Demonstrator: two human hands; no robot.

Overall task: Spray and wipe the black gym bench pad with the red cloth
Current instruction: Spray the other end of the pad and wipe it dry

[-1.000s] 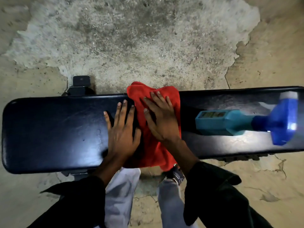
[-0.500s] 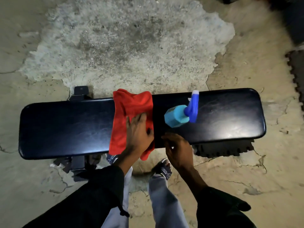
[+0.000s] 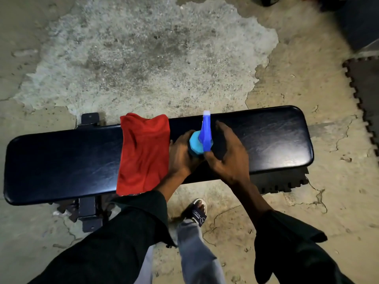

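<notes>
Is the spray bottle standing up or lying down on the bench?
Standing up. The spray bottle is seen from above on the bench pad, blue trigger head on top, and the left hand grips its teal body.

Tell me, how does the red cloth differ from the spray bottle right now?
The cloth lies flat and draped across the bench pad, untouched; the bottle stands upright. The cloth is red and limp, the bottle blue and rigid, gripped by the left hand, with the right hand beside it. Both sit on the pad.

Red cloth [image 3: 143,152], black pad [image 3: 61,162], blue bottle [image 3: 200,143]
</notes>
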